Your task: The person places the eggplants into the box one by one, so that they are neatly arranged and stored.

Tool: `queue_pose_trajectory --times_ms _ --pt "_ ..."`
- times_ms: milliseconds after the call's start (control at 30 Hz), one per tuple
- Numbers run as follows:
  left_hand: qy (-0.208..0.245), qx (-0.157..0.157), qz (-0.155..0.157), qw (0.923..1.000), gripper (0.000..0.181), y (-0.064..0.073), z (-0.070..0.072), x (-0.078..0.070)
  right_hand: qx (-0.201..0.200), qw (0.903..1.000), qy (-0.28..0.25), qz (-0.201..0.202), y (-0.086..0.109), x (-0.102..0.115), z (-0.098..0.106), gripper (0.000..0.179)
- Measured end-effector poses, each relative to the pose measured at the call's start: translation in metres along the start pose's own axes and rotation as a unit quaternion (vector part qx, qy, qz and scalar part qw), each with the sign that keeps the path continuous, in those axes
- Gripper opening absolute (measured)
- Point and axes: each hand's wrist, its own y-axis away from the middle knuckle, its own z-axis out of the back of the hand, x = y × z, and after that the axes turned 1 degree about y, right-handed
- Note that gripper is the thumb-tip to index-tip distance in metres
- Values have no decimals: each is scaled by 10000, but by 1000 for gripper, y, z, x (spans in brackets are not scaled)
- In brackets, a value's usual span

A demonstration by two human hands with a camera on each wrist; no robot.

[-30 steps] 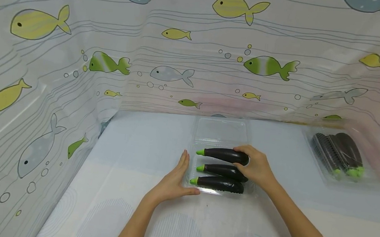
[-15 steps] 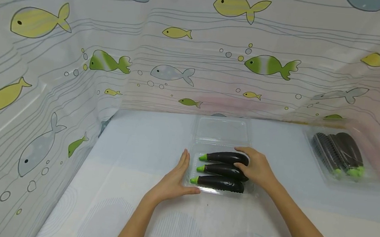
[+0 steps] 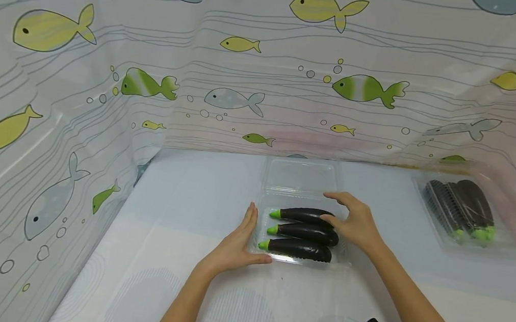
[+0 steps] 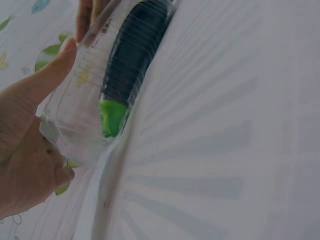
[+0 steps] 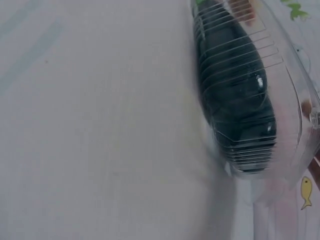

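Three dark eggplants with green ends lie side by side in an open clear plastic clamshell box (image 3: 302,177): a back one (image 3: 299,215), a middle one (image 3: 304,232) and a front one (image 3: 301,249). My left hand (image 3: 231,252) rests against the box's left side, fingers straight, thumb at its front corner. Over the right end of the back eggplant is my right hand (image 3: 357,225), thumb and fingers spread apart. The left wrist view shows an eggplant (image 4: 132,55) through the box wall; so does the right wrist view, where the eggplant (image 5: 232,80) hides most of the right hand.
A second clear plastic box (image 3: 444,238) at the far right holds several more eggplants (image 3: 472,205). A fish-patterned sheet (image 3: 247,78) hangs behind and beside the pale-covered table (image 3: 181,190). The first box's lid lies folded back toward the sheet.
The back eggplant has moved slightly toward the middle one and lies in the box. My right hand has let go of it, spreading and lifting its fingers. The left hand has stayed put.
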Motion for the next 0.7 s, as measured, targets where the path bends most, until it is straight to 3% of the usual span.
queue_pose_trajectory --times_ms 300,567,700 --pt "65 8 9 10000 123 0 1 -1 -123 9997 -89 -186 -5 -6 6 55" --pt "47 26 3 10000 123 -1 1 -1 -365 9991 38 194 -16 -18 13 55" --pt "79 14 4 10000 124 -1 1 -1 -426 9990 119 115 -19 -24 15 53"
